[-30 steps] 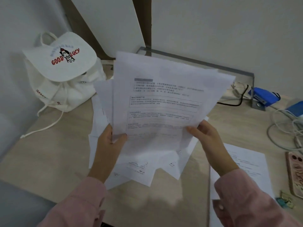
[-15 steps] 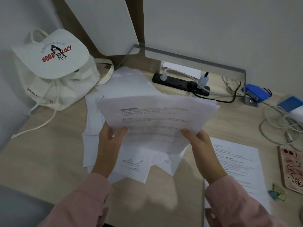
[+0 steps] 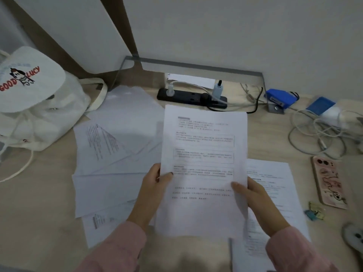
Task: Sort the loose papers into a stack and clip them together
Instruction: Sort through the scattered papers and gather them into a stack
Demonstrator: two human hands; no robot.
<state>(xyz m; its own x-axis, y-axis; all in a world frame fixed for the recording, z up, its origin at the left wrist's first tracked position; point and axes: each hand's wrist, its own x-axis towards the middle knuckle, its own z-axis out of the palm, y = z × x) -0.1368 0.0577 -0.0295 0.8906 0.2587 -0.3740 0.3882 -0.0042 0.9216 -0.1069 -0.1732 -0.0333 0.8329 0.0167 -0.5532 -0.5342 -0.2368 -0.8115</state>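
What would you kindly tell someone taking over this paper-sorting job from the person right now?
Left hand and right hand each grip the held pages by the lower edges, above the desk.
Loose papers lie scattered at left; a printed sheet lies flat at right; small clips sit beside the phone.
Done: sorting apparently begun. Left: gather the rest, square the stack, clip it.

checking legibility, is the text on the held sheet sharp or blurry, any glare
Head view: print on the held sheet is soft, unreadable; the sheet's lower right edge smears by the right hand; no glare, light dim and even.
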